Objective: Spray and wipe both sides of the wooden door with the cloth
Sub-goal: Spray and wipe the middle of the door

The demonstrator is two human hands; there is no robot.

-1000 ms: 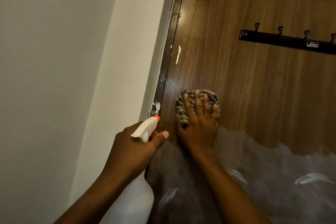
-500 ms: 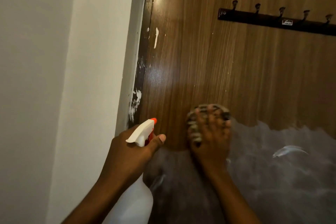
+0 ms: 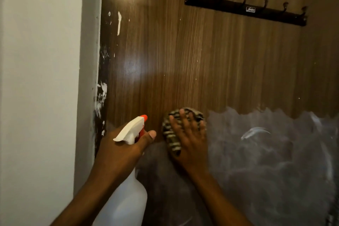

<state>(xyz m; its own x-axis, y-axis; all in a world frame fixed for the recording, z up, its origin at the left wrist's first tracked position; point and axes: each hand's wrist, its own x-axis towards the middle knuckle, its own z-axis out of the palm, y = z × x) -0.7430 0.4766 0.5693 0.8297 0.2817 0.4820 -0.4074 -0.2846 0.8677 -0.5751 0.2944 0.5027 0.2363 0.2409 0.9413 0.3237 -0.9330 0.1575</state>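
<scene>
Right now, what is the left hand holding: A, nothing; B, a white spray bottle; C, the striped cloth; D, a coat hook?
B: the left hand grips the white spray bottle below its trigger, while the right hand presses the striped cloth on the door.

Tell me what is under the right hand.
A striped cloth, pressed against the wooden door by the right hand. The hand covers much of it; the door beneath is hidden.
</scene>
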